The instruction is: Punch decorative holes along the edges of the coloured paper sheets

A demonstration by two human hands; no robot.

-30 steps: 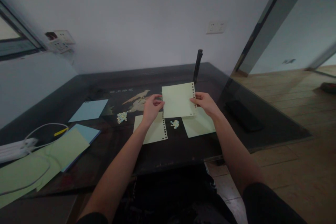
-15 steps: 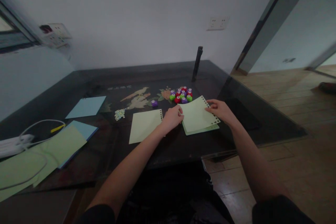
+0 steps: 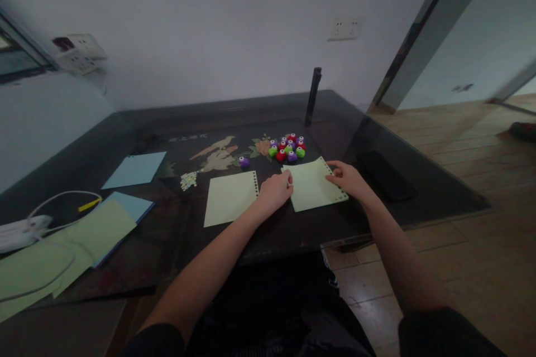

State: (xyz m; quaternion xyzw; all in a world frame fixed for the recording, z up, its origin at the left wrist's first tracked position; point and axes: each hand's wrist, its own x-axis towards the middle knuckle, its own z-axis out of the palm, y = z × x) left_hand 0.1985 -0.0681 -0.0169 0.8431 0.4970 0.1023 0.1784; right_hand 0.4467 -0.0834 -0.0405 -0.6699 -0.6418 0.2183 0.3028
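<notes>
A pale green punched sheet [image 3: 312, 187] lies flat on the dark glass table [image 3: 125, 134], on top of another green sheet. My left hand [image 3: 274, 191] rests on its left edge, fingers curled. My right hand [image 3: 347, 179] pinches its right edge, along the row of punched holes. A second pale green sheet [image 3: 230, 198] with holes down its right side lies just left of my left hand. Behind the sheets sits a cluster of small coloured punches [image 3: 288, 148], and a single purple punch [image 3: 243, 162] stands apart to their left.
A little heap of paper cut-outs [image 3: 188, 180] lies left of centre. Blue sheets [image 3: 134, 170] and green sheets [image 3: 62, 251] lie at the left with a white cable [image 3: 62, 198]. A black upright post [image 3: 313, 96] stands at the back. A black flat object [image 3: 385, 175] lies right.
The green sheet, held upright in both hands a second ago, has come down to the right and now lies flat on the other sheet. The coloured punches have come into view.
</notes>
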